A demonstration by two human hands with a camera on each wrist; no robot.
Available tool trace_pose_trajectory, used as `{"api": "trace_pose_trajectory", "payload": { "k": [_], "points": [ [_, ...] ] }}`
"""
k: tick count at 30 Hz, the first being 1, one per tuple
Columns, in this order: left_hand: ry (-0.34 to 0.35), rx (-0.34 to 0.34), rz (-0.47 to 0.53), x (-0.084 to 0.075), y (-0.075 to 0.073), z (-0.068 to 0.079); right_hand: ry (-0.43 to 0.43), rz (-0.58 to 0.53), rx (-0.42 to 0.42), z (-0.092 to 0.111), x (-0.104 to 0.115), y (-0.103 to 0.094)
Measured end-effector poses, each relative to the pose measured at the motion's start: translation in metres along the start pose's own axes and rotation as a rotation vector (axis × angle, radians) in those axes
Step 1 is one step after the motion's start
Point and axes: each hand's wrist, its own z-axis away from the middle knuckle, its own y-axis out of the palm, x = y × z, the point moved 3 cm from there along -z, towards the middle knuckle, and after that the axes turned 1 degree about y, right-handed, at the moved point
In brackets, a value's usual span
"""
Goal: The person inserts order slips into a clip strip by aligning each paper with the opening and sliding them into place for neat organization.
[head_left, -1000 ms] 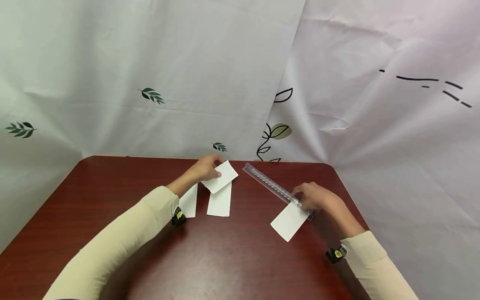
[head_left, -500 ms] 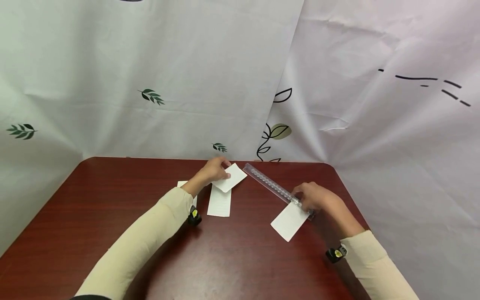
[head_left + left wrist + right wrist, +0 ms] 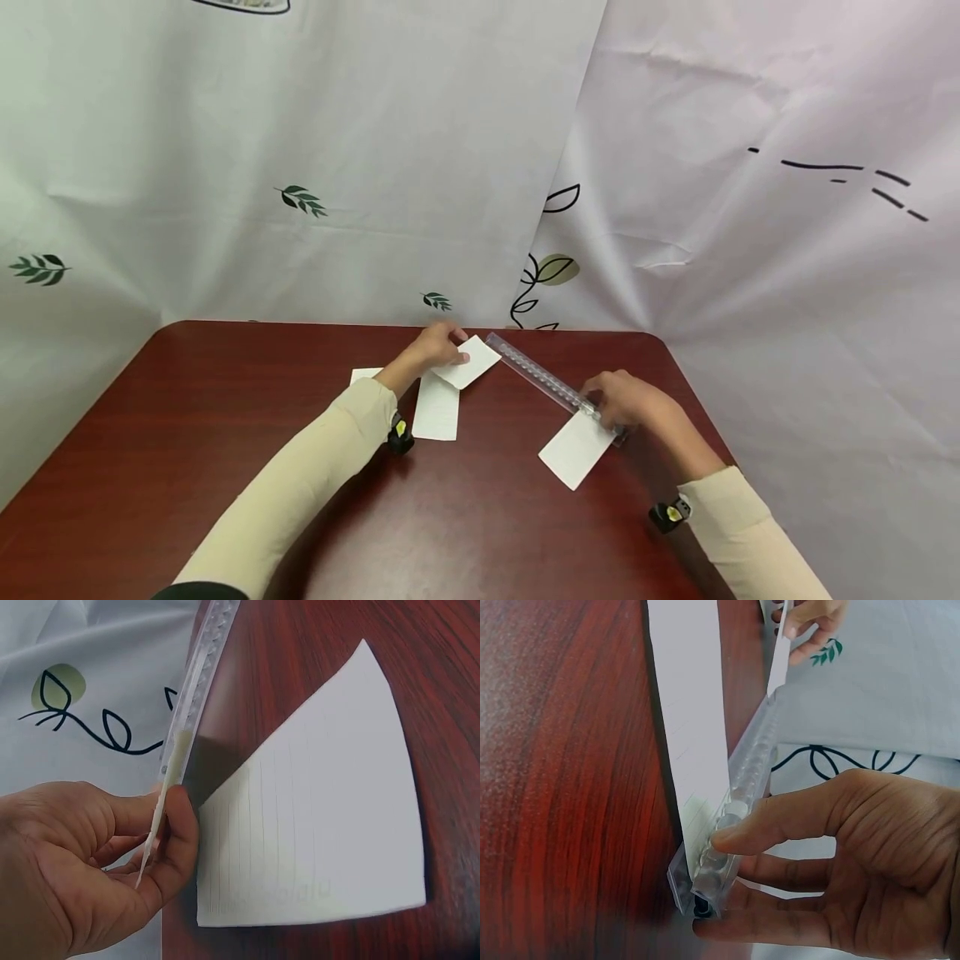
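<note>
A clear plastic rail [image 3: 536,373] with a row of round bumps lies slantwise on the table. My right hand [image 3: 628,398] grips its near end; in the right wrist view the thumb presses on the bumps and the fingers lie along the other side. One white paper card [image 3: 576,450] has its edge at that end, against the rail [image 3: 739,776]. With thumb and fingers my left hand [image 3: 441,346] pinches another white card [image 3: 480,360], near the rail's far end. Edge-on in the left wrist view, this held card [image 3: 171,776] overlaps the rail; whether they touch I cannot tell.
On the dark red wooden table [image 3: 465,517], a lined white paper [image 3: 437,410] lies below my left hand, curled up along one side. Another white paper [image 3: 366,373] is mostly hidden by the left forearm. A white patterned curtain [image 3: 375,167] hangs behind the table's far edge.
My left hand has moved right with its card, bringing it close to the rail's far end. The right hand and its card have stayed in place. The head view has tilted slightly.
</note>
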Motion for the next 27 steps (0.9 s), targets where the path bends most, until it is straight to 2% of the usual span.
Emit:
{"api": "trace_pose_trajectory", "payload": {
  "k": [12, 22, 27],
  "points": [
    [-0.019, 0.008, -0.030, -0.012, 0.017, -0.011, 0.013, 0.011, -0.002, 0.005, -0.001, -0.001],
    [-0.018, 0.001, -0.058, -0.009, 0.018, -0.021, -0.013, 0.010, -0.002, 0.000, -0.002, -0.002],
    [-0.021, -0.002, -0.093, -0.001, 0.020, -0.035, -0.041, 0.027, -0.010, -0.002, -0.001, -0.001]
  ]
}}
